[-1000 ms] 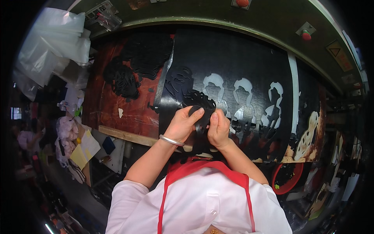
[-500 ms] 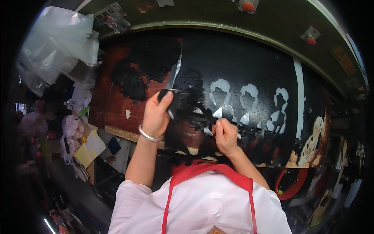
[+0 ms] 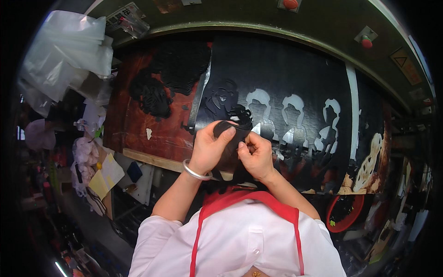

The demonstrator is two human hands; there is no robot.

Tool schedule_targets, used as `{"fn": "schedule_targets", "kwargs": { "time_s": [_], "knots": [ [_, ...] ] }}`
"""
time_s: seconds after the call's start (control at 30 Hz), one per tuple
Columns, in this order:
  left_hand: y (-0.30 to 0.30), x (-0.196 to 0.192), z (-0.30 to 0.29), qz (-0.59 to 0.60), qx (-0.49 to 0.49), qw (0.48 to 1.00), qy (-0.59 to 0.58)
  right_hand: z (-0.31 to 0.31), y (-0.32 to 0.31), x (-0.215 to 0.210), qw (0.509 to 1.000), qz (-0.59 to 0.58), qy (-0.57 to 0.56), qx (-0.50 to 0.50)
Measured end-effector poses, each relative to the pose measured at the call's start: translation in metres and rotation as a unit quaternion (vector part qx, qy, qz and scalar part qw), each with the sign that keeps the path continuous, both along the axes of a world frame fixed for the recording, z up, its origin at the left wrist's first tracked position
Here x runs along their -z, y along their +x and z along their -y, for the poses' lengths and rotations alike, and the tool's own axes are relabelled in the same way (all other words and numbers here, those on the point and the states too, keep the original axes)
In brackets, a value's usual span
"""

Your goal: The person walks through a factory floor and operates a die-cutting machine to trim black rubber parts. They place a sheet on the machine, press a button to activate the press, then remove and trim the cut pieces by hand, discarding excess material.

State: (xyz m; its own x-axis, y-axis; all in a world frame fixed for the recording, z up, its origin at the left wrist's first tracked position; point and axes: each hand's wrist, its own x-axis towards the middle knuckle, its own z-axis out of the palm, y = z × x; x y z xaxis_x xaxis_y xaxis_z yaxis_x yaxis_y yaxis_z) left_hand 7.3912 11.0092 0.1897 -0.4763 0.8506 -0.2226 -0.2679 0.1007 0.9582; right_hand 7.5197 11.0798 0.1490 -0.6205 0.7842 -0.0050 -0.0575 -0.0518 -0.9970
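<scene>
My left hand (image 3: 210, 148) is closed round a thin stack of dark, flexible cut pieces (image 3: 238, 137), its thumb on top. Beside it my right hand (image 3: 257, 156) is closed in a pinch at the right edge of the same pieces. Both hands hover over the near edge of a large black sheet (image 3: 277, 60). Shapes cut out of this sheet leave pale curved openings (image 3: 258, 96) in a row. Just beyond my hands lie loose black cut pieces (image 3: 240, 112). How many pieces I hold cannot be told.
A reddish-brown board (image 3: 124, 124) on the left carries a big black pile (image 3: 180, 69) and a smaller one (image 3: 150, 94). Clear plastic bags (image 3: 64, 51) hang at far left. Red buttons (image 3: 367, 42) sit on the green machine beam (image 3: 240, 18). A red bin (image 3: 357, 217) stands lower right.
My left hand has moved right and nearer to me with the black pieces, meeting my right hand, which has shifted slightly left. The black strands stretched between them are now gathered together.
</scene>
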Motion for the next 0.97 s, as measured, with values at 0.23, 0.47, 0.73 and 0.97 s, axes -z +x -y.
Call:
{"fn": "schedule_targets", "kwargs": {
  "time_s": [0.23, 0.47, 0.73, 0.97],
  "knots": [
    [0.020, -0.007, 0.000, -0.146, -0.044, 0.988, -0.006, 0.005, 0.005, 0.007, 0.997, 0.024, 0.034, 0.063],
    [0.016, 0.000, 0.000, -0.100, -0.050, 0.994, -0.005, 0.004, 0.007, 0.006, 0.996, -0.007, 0.079, 0.039],
    [0.018, 0.010, -0.004, -0.061, -0.068, 0.996, -0.020, -0.006, 0.007, 0.007, 0.959, 0.023, 0.280, 0.045],
    [-0.040, -0.017, -0.010, -0.028, -0.265, 0.948, 0.171, -0.015, 0.023, 0.035, 0.918, 0.054, 0.387, 0.065]
  ]
}}
